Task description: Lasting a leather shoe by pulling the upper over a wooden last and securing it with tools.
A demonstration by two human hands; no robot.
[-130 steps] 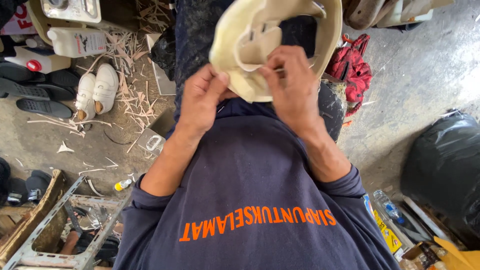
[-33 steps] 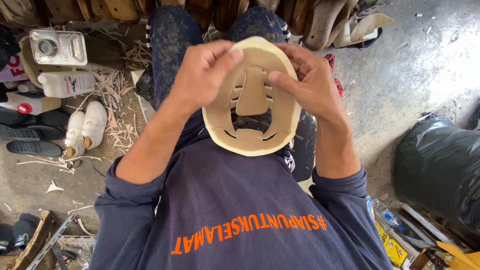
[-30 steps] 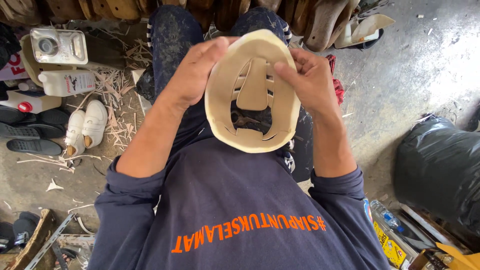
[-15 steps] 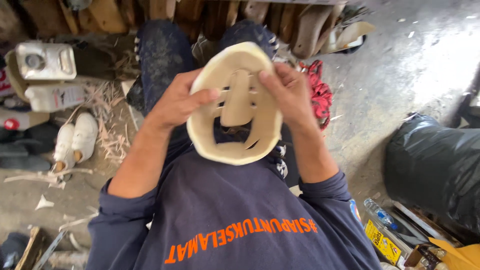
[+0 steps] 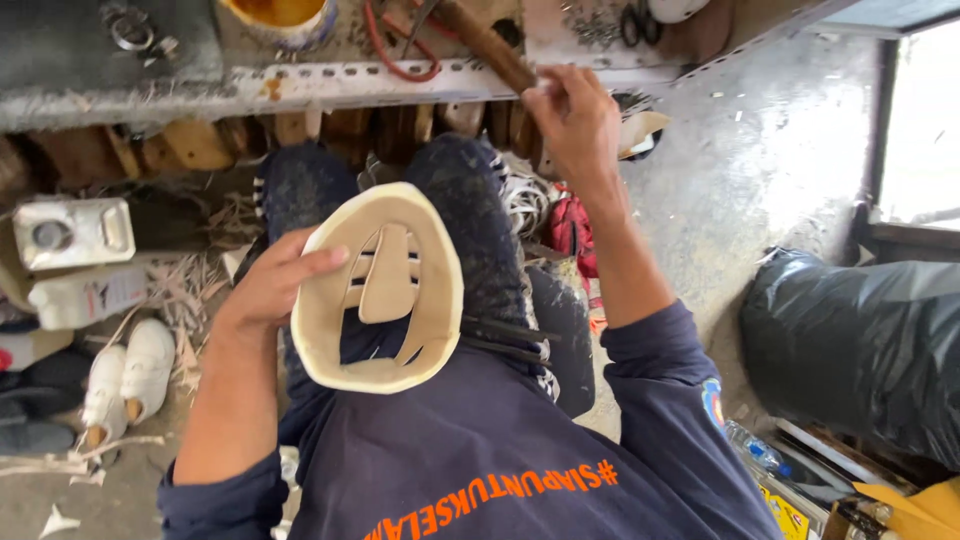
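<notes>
My left hand [image 5: 272,288] holds a cream leather shoe upper [image 5: 380,290] over my lap, thumb across its left rim; the piece is an oval ring with a tongue and straps in its opening. My right hand [image 5: 572,118] is raised to the front edge of the metal workbench [image 5: 300,85], its fingers closed around the end of a brown wooden tool handle [image 5: 490,45] that lies on the bench top.
On the bench sit a pot of yellow glue [image 5: 280,12], a red cord and scissors [image 5: 635,18]. White plastic jugs [image 5: 75,232] and white shoes [image 5: 128,372] lie on the floor at left among shavings. A black bag [image 5: 860,350] stands at right.
My right hand let go of the shoe upper and reached up to the wooden handle on the bench. The left hand alone now holds the upper, lower over my lap.
</notes>
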